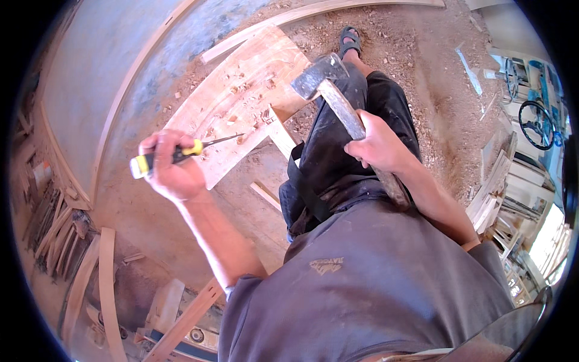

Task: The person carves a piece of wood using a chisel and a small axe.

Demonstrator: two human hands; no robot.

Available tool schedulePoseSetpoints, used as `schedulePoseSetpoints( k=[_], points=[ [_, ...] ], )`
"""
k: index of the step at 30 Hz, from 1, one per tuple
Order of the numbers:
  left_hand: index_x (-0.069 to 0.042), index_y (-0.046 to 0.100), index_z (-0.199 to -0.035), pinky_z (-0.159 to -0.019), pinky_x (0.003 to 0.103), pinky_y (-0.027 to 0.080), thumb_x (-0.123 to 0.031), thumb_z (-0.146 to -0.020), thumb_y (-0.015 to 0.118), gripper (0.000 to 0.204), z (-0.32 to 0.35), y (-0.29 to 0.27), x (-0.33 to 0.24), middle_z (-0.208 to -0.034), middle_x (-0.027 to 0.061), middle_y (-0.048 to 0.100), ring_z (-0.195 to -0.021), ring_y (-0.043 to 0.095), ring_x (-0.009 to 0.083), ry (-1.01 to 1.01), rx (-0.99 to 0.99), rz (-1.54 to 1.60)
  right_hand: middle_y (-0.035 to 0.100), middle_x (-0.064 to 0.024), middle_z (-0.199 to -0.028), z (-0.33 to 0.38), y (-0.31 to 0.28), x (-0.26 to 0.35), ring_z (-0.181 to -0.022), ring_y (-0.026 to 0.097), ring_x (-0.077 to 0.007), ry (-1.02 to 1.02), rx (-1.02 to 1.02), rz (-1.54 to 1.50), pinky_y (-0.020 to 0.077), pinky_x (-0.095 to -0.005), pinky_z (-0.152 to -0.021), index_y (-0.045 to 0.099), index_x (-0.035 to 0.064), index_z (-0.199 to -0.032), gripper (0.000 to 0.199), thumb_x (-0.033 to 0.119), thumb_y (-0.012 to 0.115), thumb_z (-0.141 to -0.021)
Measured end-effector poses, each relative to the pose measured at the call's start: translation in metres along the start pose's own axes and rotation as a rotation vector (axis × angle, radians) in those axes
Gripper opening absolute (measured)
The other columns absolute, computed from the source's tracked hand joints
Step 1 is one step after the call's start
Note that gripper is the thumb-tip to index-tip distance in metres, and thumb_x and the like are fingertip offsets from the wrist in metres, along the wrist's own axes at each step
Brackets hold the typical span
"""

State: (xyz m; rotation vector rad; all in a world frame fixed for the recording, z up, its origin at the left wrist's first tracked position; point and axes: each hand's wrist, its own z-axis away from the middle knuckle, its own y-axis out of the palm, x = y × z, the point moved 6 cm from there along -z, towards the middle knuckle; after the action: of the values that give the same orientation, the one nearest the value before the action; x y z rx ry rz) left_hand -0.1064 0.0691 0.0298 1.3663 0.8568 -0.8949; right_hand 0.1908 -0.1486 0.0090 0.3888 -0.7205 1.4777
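Bright light, strong edge distortion

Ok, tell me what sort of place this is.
Probably a woodworking shop: wood chips lie on a broad board, the right hand holds a hammer, and wood strips are piled at far left.

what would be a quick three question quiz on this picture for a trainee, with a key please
1. Which hand holds the hammer?
2. True or false: the left hand is empty.
3. What lies on the wooden board: (a) wood chips, (b) a steering wheel, (c) a sandal?

Key:
1. The right hand.
2. False; it grips a yellow-and-black-handled tool.
3. a
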Motion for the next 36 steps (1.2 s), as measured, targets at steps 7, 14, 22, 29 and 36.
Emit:
schedulePoseSetpoints(
  k=[7,14,22,29,36],
  points=[
    [-0.002,0.061,-0.090,-0.057,0.030,0.049,0.006,-0.076,0.063,0.017,0.027,0.058,0.059,-0.077,0.0087,0.060,-0.067,0.059,0.0159,-0.040,0.140,-0.204,0.058,-0.0053,-0.073,-0.004,-0.018,-0.006,-0.052,0.057,-0.0120,0.093,-0.083,-0.060,0.0460,-0.0291,-0.046,0.053,-0.0064,-0.122,0.047,0.002,0.068,-0.079],
    [-0.005,0.066,-0.088,-0.064,0.039,0.054,-0.005,-0.065,0.073,0.024,0.064,0.153,0.090,-0.081,0.0143,0.066,-0.071,0.067,0.0295,0.133,0.528,-0.566,0.059,-0.0034,-0.075,-0.010,-0.036,-0.009,-0.053,0.058,-0.0115,0.087,-0.176,-0.062,0.0466,-0.0284,-0.046,0.055,-0.0043,-0.119,0.044,-0.001,0.069,-0.077],
    [-0.008,0.059,-0.079,-0.064,0.046,0.055,-0.017,-0.066,0.074,0.021,0.081,0.191,0.107,-0.076,0.0109,0.063,-0.073,0.067,0.0340,0.214,0.621,-0.790,0.059,-0.0039,-0.074,0.000,-0.057,-0.010,-0.051,0.056,-0.0119,0.055,-0.238,-0.083,0.0460,-0.0278,-0.046,0.056,-0.0016,-0.108,0.036,0.001,0.072,-0.076],
    [-0.007,0.059,-0.078,-0.063,0.045,0.054,-0.018,-0.063,0.073,0.023,0.073,0.186,0.109,-0.074,0.0101,0.062,-0.073,0.066,0.0331,0.186,0.543,-0.774,0.059,-0.0039,-0.072,0.012,-0.064,0.004,-0.052,0.056,-0.0116,0.073,-0.378,-0.050,0.0455,-0.0269,-0.046,0.054,0.0002,-0.105,0.034,0.003,0.075,-0.077],
    [-0.008,0.057,-0.076,-0.060,0.045,0.052,-0.018,-0.065,0.072,0.022,0.072,0.176,0.103,-0.072,0.0105,0.059,-0.070,0.064,0.0337,0.234,0.553,-0.690,0.059,-0.0055,-0.072,0.043,-0.060,0.055,-0.056,0.058,-0.0115,-0.447,-0.556,-0.037,0.0472,-0.0261,-0.052,0.052,0.0017,-0.106,0.030,0.000,0.072,-0.084]
  ],
)
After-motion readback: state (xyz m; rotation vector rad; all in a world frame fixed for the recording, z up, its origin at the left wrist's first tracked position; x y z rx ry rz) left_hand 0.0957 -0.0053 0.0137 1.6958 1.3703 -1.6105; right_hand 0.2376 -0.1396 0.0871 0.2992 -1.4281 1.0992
